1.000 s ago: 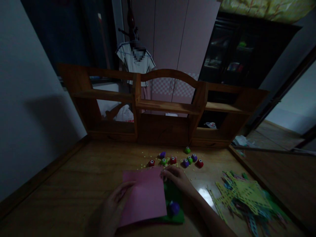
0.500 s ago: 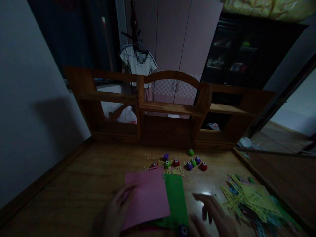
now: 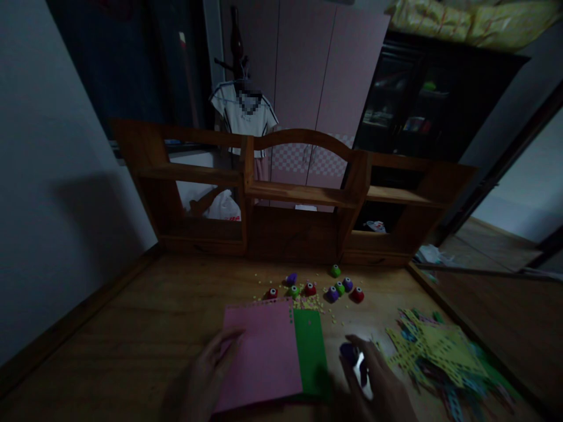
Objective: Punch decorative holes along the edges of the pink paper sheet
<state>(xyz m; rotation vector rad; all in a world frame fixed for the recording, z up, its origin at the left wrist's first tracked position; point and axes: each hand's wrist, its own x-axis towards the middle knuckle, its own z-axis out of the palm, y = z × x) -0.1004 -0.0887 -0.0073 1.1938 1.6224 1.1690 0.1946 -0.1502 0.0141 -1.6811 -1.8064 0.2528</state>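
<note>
My left hand (image 3: 215, 363) rests on the left part of the pink sheet (image 3: 266, 357); I cannot tell whether thumb and fingers clamp it. Right of that grip, the pink sheet overlaps the green sheet (image 3: 313, 351). Farther right, clear of both sheets, my right hand (image 3: 380, 381) is clamped around the purple punch (image 3: 349, 353), its pale underside partly exposed. Caution: light pressure under my left fingers could let the pink sheet slide over the green; a loose right grip could drop the punch. Count: one pink sheet, one green sheet visible, one punch gripped. Beyond the sheets, nine punches: three red (image 3: 310, 289), three purple (image 3: 332, 294), three green (image 3: 336, 271). Paper dots (image 3: 308, 303) there are too small to count. Right of my right grip: one paper pile (image 3: 453, 349), its overlapping pieces uncountable.
</note>
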